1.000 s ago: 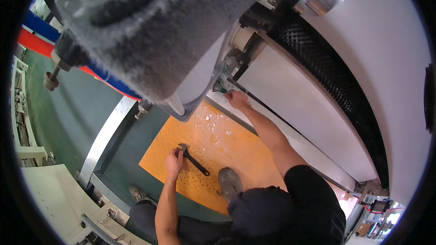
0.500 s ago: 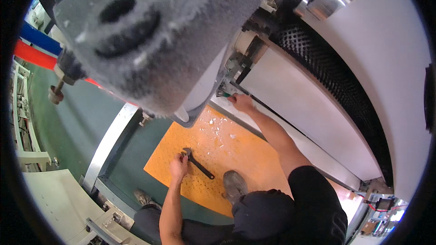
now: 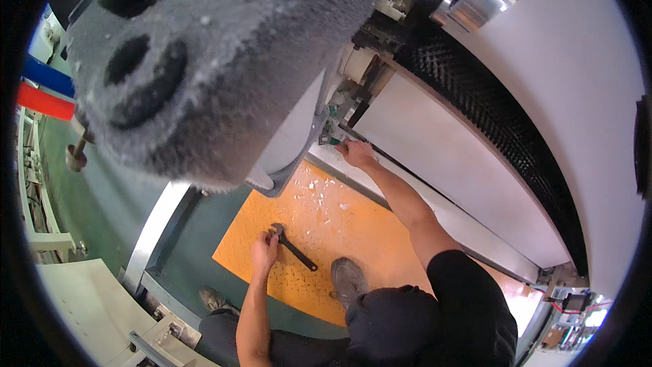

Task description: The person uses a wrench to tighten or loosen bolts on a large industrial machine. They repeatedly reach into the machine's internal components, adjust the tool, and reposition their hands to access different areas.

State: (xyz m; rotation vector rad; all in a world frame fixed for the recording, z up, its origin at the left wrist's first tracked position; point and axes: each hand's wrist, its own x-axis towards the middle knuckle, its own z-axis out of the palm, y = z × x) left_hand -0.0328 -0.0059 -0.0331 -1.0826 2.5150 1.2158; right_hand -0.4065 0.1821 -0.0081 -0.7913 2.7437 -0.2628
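My left hand (image 3: 264,250) is closed, its fingers at the jaw end of a dark adjustable wrench (image 3: 295,250). The wrench handle slants away to the right over the orange platform. Farther up, my right hand (image 3: 356,153) reaches to the white machine's lower edge. Its fingers are closed round a small tool with a green handle (image 3: 335,141). The tool's pale head sits against a gap beside the metal rail (image 3: 360,179); its exact kind is too small to tell.
A dusty grey machine housing (image 3: 224,68) looms close at upper left. White debris (image 3: 319,194) lies scattered over the orange platform (image 3: 380,231), where my shoe (image 3: 349,281) stands. A curved black textured strip (image 3: 496,122) runs along the white panels on the right. A metal frame bar (image 3: 157,225) stands left.
The view has shifted slightly, and the grey housing appears lower and farther left. Both hands keep their grips, with the right hand's tool still at the gap.
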